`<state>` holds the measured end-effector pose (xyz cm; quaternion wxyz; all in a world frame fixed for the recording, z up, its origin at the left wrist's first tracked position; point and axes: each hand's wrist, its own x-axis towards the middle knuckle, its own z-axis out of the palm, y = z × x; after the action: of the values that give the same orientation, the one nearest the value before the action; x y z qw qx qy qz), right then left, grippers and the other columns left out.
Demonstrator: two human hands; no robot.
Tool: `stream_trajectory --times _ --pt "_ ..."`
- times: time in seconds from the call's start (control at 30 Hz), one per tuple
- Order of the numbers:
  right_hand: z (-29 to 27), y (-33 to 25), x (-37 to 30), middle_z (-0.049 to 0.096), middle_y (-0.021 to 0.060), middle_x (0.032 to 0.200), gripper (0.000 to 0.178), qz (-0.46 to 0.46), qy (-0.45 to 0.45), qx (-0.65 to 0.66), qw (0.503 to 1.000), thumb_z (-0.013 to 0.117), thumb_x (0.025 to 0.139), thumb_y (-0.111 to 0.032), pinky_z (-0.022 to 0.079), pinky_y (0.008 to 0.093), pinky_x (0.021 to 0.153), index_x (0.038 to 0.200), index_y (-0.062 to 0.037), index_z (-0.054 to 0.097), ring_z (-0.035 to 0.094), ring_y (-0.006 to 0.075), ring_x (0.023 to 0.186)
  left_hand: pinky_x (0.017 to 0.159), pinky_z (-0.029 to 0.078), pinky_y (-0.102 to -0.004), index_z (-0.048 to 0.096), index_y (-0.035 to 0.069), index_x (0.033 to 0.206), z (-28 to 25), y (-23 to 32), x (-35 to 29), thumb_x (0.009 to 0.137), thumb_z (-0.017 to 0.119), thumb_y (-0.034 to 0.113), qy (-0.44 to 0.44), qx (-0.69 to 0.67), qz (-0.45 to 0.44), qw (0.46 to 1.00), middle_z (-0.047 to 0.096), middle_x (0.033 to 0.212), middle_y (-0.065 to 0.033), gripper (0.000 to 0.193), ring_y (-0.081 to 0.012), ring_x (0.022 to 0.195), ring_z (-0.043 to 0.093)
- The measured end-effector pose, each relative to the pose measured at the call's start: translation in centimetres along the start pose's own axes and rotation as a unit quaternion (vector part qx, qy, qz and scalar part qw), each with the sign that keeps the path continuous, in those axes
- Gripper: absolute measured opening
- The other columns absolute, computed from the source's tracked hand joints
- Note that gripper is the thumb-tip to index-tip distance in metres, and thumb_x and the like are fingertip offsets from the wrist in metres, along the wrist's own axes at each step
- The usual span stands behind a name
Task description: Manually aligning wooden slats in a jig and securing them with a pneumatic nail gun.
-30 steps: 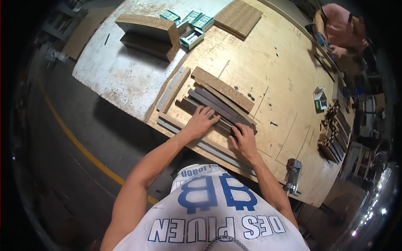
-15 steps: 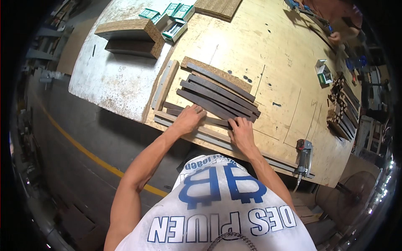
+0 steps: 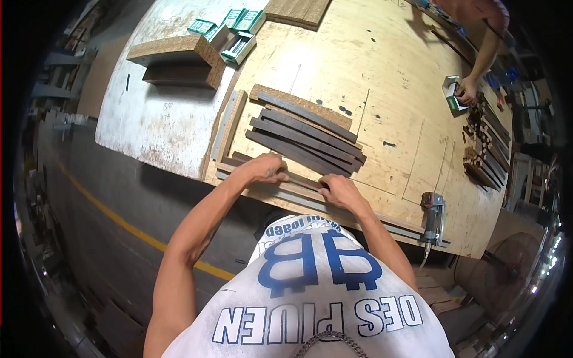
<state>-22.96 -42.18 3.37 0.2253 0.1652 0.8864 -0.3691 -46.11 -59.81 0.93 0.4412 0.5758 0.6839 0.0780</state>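
A dark wooden strip [image 3: 303, 181] lies lengthwise along the near edge of the table, beside the pale wooden fence [image 3: 298, 190]. My left hand [image 3: 266, 169] is closed on its left part, fingers curled over it. Toward its other end, my right hand [image 3: 341, 192] pinches the strip with bent fingers. The undersides of both grips are hidden. Just beyond my hands, several dark wooden strips [image 3: 304, 142] lie loosely side by side, with a brown board [image 3: 322, 114] at their far side.
A nail gun [image 3: 433, 216] stands at the right of the near edge. Bundled strips [image 3: 484, 152] lie at far right, where a co-worker's hand [image 3: 468, 89] reaches into a small box [image 3: 452, 98]. Green-and-white boxes [image 3: 237, 48] and stacked brown panels [image 3: 179, 56] sit at far left.
Both my hands have drawn the strip nearer, toward the fence. The co-worker's arm has reached down to the small box at the right. The view has shifted slightly.
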Motion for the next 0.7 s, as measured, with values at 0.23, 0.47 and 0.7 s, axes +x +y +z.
stream_trajectory --times 0.23,0.47,0.7 --pt "0.5 0.3 0.1 0.060 0.0321 0.125 0.033 0.005 -0.022 0.004 1.000 0.065 0.094 -0.025 0.051 0.0500 0.095 0.111 0.0020 0.069 0.062 0.0487 0.109 0.079 0.052 -0.0507 0.068 -0.003 0.094 0.0 -0.7 -0.1 0.090 0.073 0.031 -0.018 -0.045 0.036 0.998 0.068 0.090 -0.0274 0.034 -0.0438 0.090 0.067" --pt "-0.3 0.2 0.2 0.069 0.0264 0.107 0.029 0.033 0.011 0.149 0.988 0.065 0.095 -0.025 0.049 0.0489 0.091 0.101 0.0026 0.071 0.064 0.0457 0.105 0.079 0.052 -0.0480 0.067 0.000 0.100 0.6 -0.6 -1.5 0.088 0.075 0.025 0.060 -0.113 -0.003 0.992 0.070 0.089 -0.0224 0.028 -0.0407 0.090 0.068" --pt "1.0 0.0 -0.1 0.070 0.0210 0.097 0.030 -0.049 0.108 0.109 0.987 0.070 0.091 -0.028 0.052 0.0451 0.082 0.097 0.0020 0.069 0.066 0.0409 0.093 0.091 0.051 -0.0464 0.070 0.001 0.110 1.4 0.5 -1.7 0.091 0.073 0.019 0.106 -0.022 0.042 0.993 0.070 0.108 -0.0175 0.026 -0.0383 0.106 0.065"
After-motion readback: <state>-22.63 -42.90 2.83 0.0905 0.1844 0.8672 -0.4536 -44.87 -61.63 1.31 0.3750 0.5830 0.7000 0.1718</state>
